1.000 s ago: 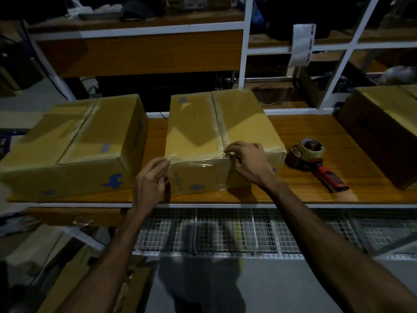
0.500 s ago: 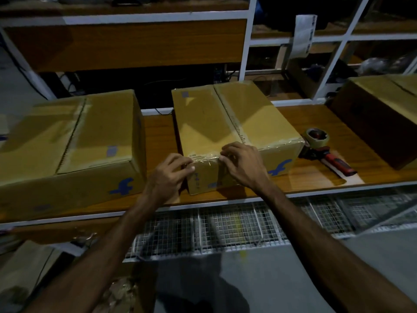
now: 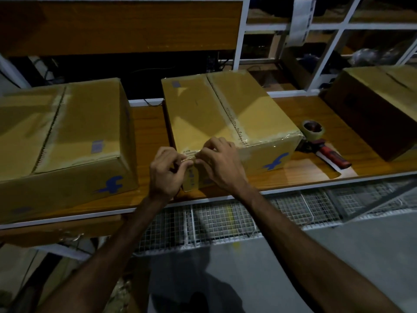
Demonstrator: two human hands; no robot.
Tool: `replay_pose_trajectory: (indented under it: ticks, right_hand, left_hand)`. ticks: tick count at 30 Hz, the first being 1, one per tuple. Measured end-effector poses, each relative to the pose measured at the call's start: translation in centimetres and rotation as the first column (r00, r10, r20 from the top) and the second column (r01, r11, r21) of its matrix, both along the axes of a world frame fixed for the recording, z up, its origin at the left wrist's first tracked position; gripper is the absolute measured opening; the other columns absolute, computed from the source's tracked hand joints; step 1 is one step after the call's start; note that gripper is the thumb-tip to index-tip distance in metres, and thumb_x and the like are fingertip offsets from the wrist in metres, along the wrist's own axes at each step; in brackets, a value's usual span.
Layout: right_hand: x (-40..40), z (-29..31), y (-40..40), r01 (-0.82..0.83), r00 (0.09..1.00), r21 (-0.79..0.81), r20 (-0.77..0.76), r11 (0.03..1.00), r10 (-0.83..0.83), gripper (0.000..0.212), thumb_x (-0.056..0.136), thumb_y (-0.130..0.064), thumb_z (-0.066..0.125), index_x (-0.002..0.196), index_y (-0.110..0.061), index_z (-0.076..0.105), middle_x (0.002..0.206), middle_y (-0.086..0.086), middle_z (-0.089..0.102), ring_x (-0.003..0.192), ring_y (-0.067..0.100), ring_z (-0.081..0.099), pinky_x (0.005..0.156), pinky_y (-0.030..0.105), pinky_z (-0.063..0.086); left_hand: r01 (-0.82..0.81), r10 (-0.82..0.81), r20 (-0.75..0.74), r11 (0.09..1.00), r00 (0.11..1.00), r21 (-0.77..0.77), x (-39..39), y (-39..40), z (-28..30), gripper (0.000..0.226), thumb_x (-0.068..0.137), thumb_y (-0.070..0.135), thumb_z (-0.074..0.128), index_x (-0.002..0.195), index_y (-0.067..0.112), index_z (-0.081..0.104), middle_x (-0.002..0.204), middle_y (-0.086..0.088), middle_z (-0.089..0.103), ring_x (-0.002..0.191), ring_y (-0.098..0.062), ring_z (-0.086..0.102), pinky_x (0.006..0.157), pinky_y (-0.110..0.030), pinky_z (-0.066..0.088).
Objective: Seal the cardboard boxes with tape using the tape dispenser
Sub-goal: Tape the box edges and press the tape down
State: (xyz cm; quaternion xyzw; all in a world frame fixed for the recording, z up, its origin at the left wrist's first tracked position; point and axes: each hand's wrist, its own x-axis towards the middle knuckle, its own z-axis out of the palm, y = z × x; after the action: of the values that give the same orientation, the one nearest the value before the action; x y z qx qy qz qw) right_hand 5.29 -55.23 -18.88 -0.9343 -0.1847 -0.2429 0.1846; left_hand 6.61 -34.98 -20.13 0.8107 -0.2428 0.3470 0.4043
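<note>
The middle cardboard box (image 3: 225, 116) stands on the wooden bench with clear tape along its top seam and near top edge. My left hand (image 3: 168, 171) and my right hand (image 3: 220, 164) meet at the box's near left corner, fingers curled and pinching the clear tape at that edge. The tape dispenser (image 3: 320, 143), red-handled with a tape roll, lies on the bench just right of this box, untouched. A larger box (image 3: 67, 136) sits to the left, its top seam taped.
A third box (image 3: 379, 105) stands at the bench's right end. The wooden bench (image 3: 304, 168) has a white front edge with wire mesh baskets (image 3: 225, 220) below. White shelf uprights (image 3: 241, 32) and a wooden panel rise behind the boxes.
Both hands have come together at the box's near left corner; the left hand moved right onto the tape edge, and the right slid left. The view has shifted right and down.
</note>
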Motion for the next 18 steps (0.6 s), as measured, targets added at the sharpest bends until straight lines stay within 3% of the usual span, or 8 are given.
replay_pose_trajectory:
  ticks: [6, 10, 14, 16, 18]
  right_hand:
    - [1.1, 0.4, -2.6, -0.04, 0.993, 0.048, -0.111, 0.998, 0.045, 0.041, 0.096, -0.057, 0.056, 0.106, -0.021, 0.074, 0.11, 0.001, 0.063, 0.105, 0.02, 0.054, 0.093, 0.041, 0.037]
    - [1.0, 0.8, -8.6, 0.072, 0.983, 0.164, -0.177, 0.984, -0.042, 0.029, 0.089, -0.048, 0.078, 0.102, -0.022, 0.076, 0.11, -0.007, 0.061, 0.11, 0.017, 0.053, 0.1, 0.044, 0.037]
    - [0.9, 1.5, -15.7, 0.194, 0.96, 0.197, -0.239, 0.961, -0.145, 0.03, 0.081, -0.056, 0.08, 0.096, -0.03, 0.078, 0.106, -0.01, 0.059, 0.111, 0.02, 0.054, 0.101, 0.049, 0.037]
    - [1.1, 2.1, -17.8, 0.219, 0.95, 0.193, -0.265, 0.956, -0.165, 0.028, 0.076, -0.062, 0.083, 0.093, -0.041, 0.075, 0.106, -0.01, 0.058, 0.113, 0.021, 0.053, 0.099, 0.053, 0.038]
    - [1.5, 2.5, -18.5, 0.223, 0.944, 0.165, -0.281, 0.961, -0.171, 0.03, 0.073, -0.064, 0.085, 0.09, -0.044, 0.071, 0.108, -0.007, 0.057, 0.117, 0.021, 0.051, 0.097, 0.048, 0.03]
  left_hand:
    - [0.002, -0.009, -0.096, 0.997, 0.995, -0.078, 0.1, 0.2, -0.5, 0.026, 0.078, -0.004, 0.087, 0.073, 0.0, 0.062, 0.084, -0.009, 0.063, 0.084, -0.024, 0.061, 0.069, -0.036, 0.052]
    - [0.017, -0.032, -0.111, 0.992, 0.993, -0.128, 0.3, 0.5, -1.1, 0.023, 0.078, -0.008, 0.085, 0.073, 0.003, 0.066, 0.087, -0.011, 0.067, 0.088, -0.023, 0.065, 0.073, -0.037, 0.055]
    - [-0.004, -0.021, -0.141, 0.985, 0.99, -0.175, -0.1, 0.1, -0.7, 0.03, 0.077, -0.01, 0.085, 0.077, 0.014, 0.066, 0.089, -0.011, 0.068, 0.089, -0.023, 0.067, 0.076, -0.034, 0.056]
    - [-0.025, -0.002, -0.144, 0.984, 0.99, -0.179, -0.2, -0.1, -0.6, 0.03, 0.076, -0.012, 0.085, 0.072, 0.009, 0.063, 0.089, -0.013, 0.068, 0.091, -0.015, 0.066, 0.079, -0.027, 0.056]
    - [-0.051, 0.022, -0.158, 0.982, 0.987, -0.18, -0.2, -0.3, -0.6, 0.028, 0.073, -0.014, 0.086, 0.068, 0.001, 0.062, 0.09, -0.015, 0.068, 0.092, -0.001, 0.064, 0.082, -0.017, 0.054]
